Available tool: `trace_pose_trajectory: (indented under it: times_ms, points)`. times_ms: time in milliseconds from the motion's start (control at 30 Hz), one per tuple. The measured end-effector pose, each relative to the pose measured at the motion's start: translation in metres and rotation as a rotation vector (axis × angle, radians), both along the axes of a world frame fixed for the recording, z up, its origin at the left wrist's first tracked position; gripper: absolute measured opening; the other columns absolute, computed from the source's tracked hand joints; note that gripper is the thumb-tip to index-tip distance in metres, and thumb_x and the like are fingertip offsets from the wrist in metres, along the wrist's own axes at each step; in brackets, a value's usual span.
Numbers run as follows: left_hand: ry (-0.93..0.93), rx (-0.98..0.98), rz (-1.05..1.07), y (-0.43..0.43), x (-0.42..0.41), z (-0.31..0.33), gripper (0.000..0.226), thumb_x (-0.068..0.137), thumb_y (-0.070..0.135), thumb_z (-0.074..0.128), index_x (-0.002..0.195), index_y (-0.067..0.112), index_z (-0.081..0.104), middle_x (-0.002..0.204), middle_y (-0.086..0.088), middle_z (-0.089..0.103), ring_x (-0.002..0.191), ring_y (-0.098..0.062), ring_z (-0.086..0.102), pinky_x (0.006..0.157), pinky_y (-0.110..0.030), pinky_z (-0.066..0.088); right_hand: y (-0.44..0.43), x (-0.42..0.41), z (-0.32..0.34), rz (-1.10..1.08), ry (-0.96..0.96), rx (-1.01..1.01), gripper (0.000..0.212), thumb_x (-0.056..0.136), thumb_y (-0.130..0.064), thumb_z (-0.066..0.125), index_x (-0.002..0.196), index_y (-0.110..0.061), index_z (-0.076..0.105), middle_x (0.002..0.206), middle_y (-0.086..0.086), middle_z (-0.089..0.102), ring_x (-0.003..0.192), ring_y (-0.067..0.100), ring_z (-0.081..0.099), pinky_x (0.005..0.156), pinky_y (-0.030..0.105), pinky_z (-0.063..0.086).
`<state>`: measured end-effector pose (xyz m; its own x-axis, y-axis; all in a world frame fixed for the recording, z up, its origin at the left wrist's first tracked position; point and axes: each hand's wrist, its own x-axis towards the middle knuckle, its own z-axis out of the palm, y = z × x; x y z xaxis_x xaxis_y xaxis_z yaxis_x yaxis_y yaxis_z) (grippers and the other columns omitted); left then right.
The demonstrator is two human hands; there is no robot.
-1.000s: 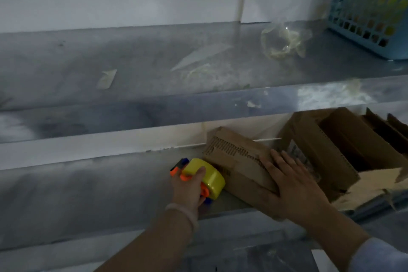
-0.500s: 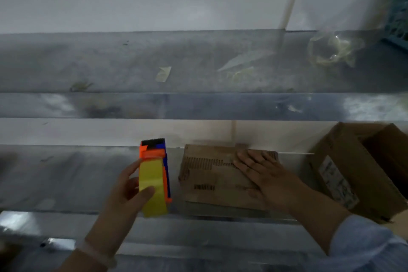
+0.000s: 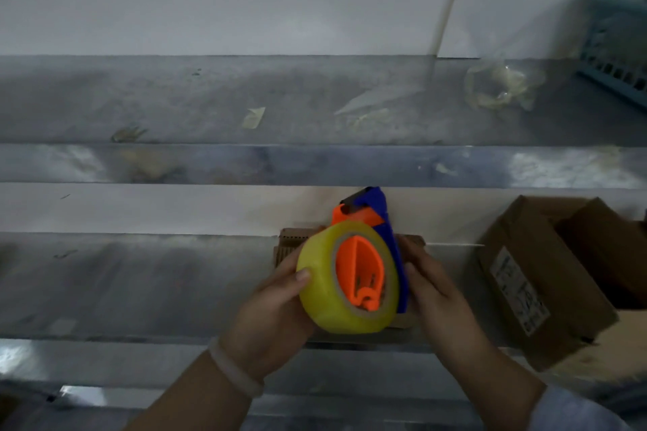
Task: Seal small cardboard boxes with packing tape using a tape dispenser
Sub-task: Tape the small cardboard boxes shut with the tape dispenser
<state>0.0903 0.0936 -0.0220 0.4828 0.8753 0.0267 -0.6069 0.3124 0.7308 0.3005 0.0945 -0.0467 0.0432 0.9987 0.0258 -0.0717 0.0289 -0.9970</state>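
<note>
A tape dispenser (image 3: 353,273) with a yellow tape roll, orange hub and blue frame is held up in front of me, its cutter end pointing away. My left hand (image 3: 273,318) grips the roll from the left, thumb on its outer face. My right hand (image 3: 437,297) holds the blue frame on the right side. A small flat cardboard box (image 3: 290,245) lies on the steel shelf behind the dispenser, mostly hidden by it and by my hands.
A larger open cardboard box (image 3: 532,283) with a white label stands on the shelf at the right. The upper steel shelf (image 3: 210,108) carries tape scraps, crumpled clear plastic (image 3: 500,87) and a blue basket (image 3: 616,56) at far right.
My left hand lifted the dispenser from beside the small box to in front of it and turned its side toward me. My right hand left the box top and took the dispenser's frame.
</note>
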Motion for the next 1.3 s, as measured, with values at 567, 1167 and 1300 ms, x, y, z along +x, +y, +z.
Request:
trace_pose_trajectory:
  times_ms: [567,1167,1300]
  points:
    - [0.998,0.650,0.096,0.011,0.021,-0.012,0.050,0.083,0.029,0.066,0.132,0.019,0.055,0.129,-0.006,0.059,0.122,-0.016,0.052,0.104,-0.038,0.043,-0.012,0.040,0.025,0.053,0.721,-0.209,0.043,0.087,-0.032,0.051,0.121,-0.010,0.064,0.115,0.018,0.067,0.102,0.034,0.067,0.082,0.046,0.057]
    - [1.568,0.759,0.411,0.099,-0.030,-0.048,0.017,0.090,0.023,0.058,0.097,0.019,0.073,0.094,0.001,0.070,0.088,-0.016,0.061,0.076,-0.029,0.048,0.090,0.006,0.060,0.362,-0.506,0.072,0.024,0.082,-0.025,0.071,0.103,-0.036,0.069,0.106,-0.020,0.068,0.096,-0.005,0.064,0.077,0.009,0.048]
    - [0.887,-0.031,0.373,0.102,-0.021,-0.024,0.029,0.098,0.033,0.048,0.105,0.013,0.068,0.091,0.000,0.074,0.086,-0.014,0.068,0.075,-0.028,0.053,0.090,0.010,0.057,0.364,-0.469,0.078,0.028,0.073,-0.037,0.070,0.100,-0.044,0.070,0.105,-0.023,0.070,0.097,-0.002,0.065,0.076,0.010,0.049]
